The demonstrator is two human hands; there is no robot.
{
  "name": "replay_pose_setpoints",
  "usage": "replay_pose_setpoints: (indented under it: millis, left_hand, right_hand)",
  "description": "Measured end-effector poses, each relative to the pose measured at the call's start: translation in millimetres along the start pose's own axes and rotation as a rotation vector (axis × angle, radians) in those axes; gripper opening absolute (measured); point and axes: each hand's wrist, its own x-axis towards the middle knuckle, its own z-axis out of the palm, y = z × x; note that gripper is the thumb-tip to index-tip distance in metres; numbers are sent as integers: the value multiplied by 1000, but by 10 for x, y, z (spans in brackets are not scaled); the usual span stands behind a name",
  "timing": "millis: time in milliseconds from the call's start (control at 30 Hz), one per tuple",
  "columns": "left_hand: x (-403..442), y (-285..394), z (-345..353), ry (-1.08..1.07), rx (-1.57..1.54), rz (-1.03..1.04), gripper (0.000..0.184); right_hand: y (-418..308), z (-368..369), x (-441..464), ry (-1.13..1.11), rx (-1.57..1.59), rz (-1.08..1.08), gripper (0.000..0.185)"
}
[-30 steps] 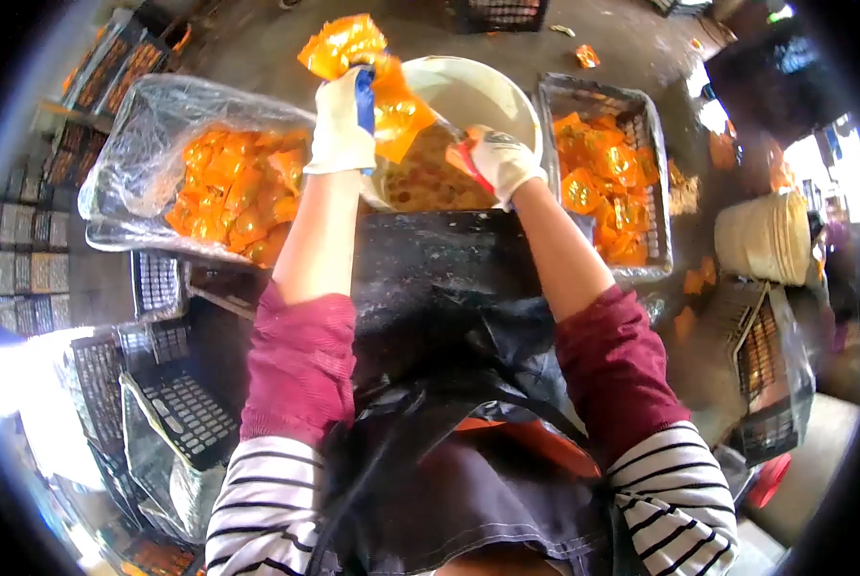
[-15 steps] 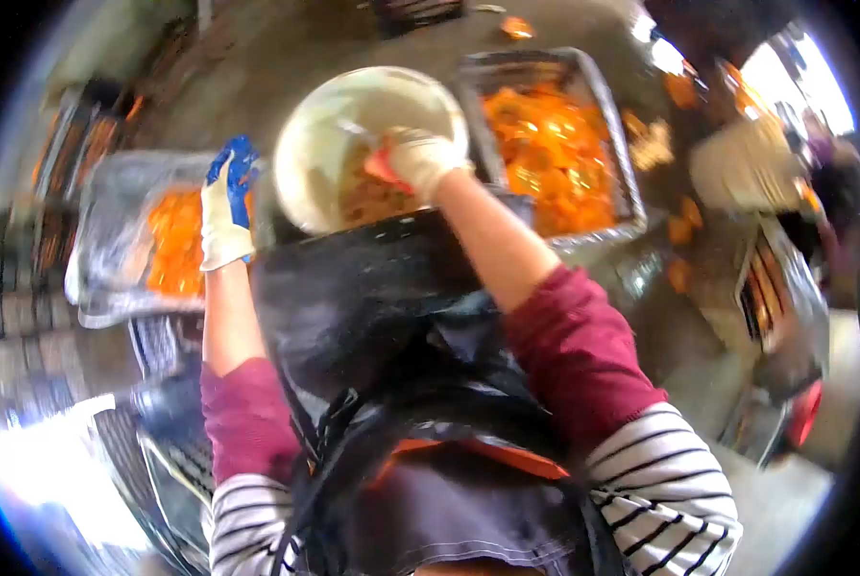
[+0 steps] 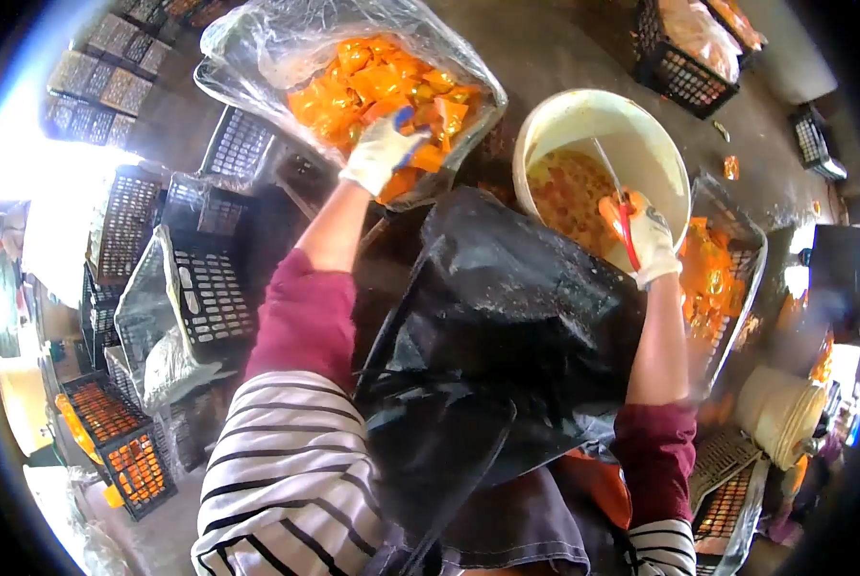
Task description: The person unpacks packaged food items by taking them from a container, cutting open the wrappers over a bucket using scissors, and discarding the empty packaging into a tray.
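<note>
Below, gloved left hand (image 3: 384,154), glossy packets (image 3: 370,81), crinkled plastic (image 3: 257,48)

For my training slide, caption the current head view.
Gloved left hand at orange packets in a plastic-lined container; gloved right hand gripping a red-handled tool over a cream bucket.

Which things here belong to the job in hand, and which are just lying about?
Likely in use:
- orange packets
- plastic-lined crate
- white bucket
- red-handled tool

Apparently just lying about:
- black crate, upper right
- pale tub, far right
</note>
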Motion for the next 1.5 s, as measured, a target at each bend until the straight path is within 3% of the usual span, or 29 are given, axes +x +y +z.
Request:
replay_pose_setpoints:
  millis: [33, 167, 267, 300, 400, 467, 533, 633, 667, 733, 800, 833, 867, 967, 1067, 1100, 1233, 1267, 1333, 1367, 1400, 1467, 1500]
  left_hand:
    - [-40, 34, 61, 25, 306, 36, 72]
    - [-144, 18, 73, -81, 655, -15, 77]
    - [-226, -142, -26, 2, 760, -102, 77]
    - [-235, -168, -43, -103, 747, -201, 77]
    - [-126, -139, -47, -246, 726, -235, 78]
    - [-45, -117, -13, -235, 761, -194, 65]
    - [129, -380, 170, -136, 743, -146, 41]
    - [207, -451, 184, 10, 545, -187, 30]
    - [247, -400, 99, -45, 289, -331, 30]
    - [383, -850, 213, -6, -741, -277, 34]
    - [241, -653, 82, 7, -1240, -101, 31]
    - [164, -543, 11, -21, -1485, -14, 30]
    - [-19, -166, -212, -132, -1988, -234, 31]
    - [-56, 81, -284, -132, -2025, -160, 37]
    - [-53, 543, -217, 20, -1780, -152, 40]
    - [-91, 816, -212, 155, -1494, -105, 37]
    - [92, 1469, 239, -13, -1457, -93, 39]
    - [164, 1566, 395, -25, -1330, -66, 41]
    - [76, 1909, 604, -167, -1550, -45, 41]
    - [24, 2020, 678, -124, -1433, -130, 42]
    - [-14, 2058, 832, -173, -1536, -37, 45]
    - [74, 2015, 1033, -294, -1710, -100, 42]
    - [73, 1993, 1065, -347, -1631, -139, 46]
  right_hand:
    - [-100, -68, -46, -36, -2, 34, 46]
    - [233, 153, 58, -19, -12, 17, 46]
    - [158, 107, 96, -39, -17, 0, 47]
    - [150, 91, 96, -28, -30, -24, 47]
    - [56, 55, 22, -66, 8, 47, 48]
    - [-39, 2, 14, -90, 63, 135, 48]
    - [-30, 28, -8, -110, 93, 103, 48]
    - [-374, -214, -79, -207, 94, 121, 46]
    - [-482, -291, -125, -261, 90, 143, 46]
    - [-325, -143, -130, -128, -43, 23, 41]
    - [-207, -65, -117, 11, -68, -112, 36]
    - [-217, -87, -122, -35, -78, -83, 37]
    - [-320, -148, -138, -81, -85, -54, 39]
    - [-305, -105, -111, -131, -97, -96, 42]
    - [-258, -84, -119, -126, -32, -122, 36]
    - [-171, 4, -87, -89, -28, -133, 35]
    - [6, 120, -8, 37, 82, -120, 29]
    - [45, 142, 15, -83, 491, -29, 25]
    - [60, 136, -5, -203, 1164, 123, 18]
    - [50, 124, -7, -186, 1207, 97, 19]
    - [39, 121, -19, -173, 1248, 70, 21]
    - [49, 124, -68, -63, 891, 12, 30]
    - [52, 122, -53, -48, 779, -17, 32]
